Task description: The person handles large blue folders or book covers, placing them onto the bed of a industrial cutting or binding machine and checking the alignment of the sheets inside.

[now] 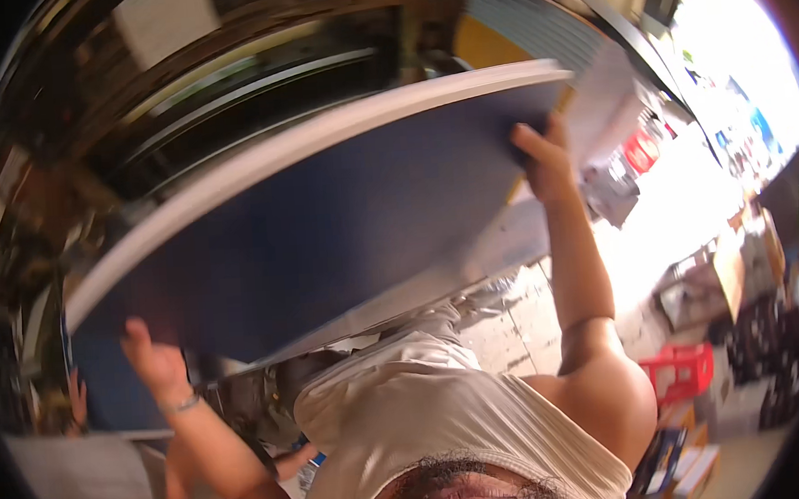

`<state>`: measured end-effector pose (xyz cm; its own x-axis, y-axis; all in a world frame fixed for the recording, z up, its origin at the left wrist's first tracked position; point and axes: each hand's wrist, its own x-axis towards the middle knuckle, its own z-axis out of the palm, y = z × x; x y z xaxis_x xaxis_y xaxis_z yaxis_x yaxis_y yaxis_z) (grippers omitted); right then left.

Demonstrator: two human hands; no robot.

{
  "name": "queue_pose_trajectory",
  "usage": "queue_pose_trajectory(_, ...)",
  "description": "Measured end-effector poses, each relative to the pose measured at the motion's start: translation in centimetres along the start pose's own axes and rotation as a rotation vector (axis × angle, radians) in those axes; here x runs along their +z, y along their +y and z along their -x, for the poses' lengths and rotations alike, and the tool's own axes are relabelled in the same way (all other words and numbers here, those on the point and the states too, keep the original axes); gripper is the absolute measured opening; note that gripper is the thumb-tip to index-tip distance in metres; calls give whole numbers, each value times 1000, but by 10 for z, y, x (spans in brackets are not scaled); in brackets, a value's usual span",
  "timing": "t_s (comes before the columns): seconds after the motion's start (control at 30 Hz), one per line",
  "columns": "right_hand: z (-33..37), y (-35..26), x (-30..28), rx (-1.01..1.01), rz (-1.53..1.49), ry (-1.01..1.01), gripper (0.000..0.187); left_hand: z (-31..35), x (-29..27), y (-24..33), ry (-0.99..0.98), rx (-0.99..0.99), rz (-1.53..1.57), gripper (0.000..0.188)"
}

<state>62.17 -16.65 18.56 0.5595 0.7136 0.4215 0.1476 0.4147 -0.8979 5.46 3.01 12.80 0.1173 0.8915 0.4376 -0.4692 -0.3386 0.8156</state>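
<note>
A wide, dark blue-topped stack of sheets (324,217) with a thick pale far edge stretches across the view, tilted and slightly blurred. My right hand (548,160) grips its right end, thumb on the top face. At the near left edge is my left hand (156,358), its thumb raised by the blue face and its other fingers hidden beneath. A band circles my left wrist. Another blue surface (120,385) shows below the stack's left end. Near it is a hand of another person (77,397), at the far left.
Beyond the stack stands a dark machine or rack (253,94) with long metal bars. A pale sheet pile (604,81) lies at the back right. A red plastic stool (681,371) and boxes (687,470) stand on the right. A co-worker's grey shirt (75,480) is close on my left.
</note>
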Motion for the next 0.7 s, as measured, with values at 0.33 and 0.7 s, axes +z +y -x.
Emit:
queue_pose_trajectory(0.33, -25, -16, 33, -295, 44, 228, 78, -64, 72, 53, 598, 218, -13, 91)
queue_pose_trajectory(0.7, 11, 42, 36, -573, 70, -134, 91, -65, 59, -17, 53, 180, -306, 67)
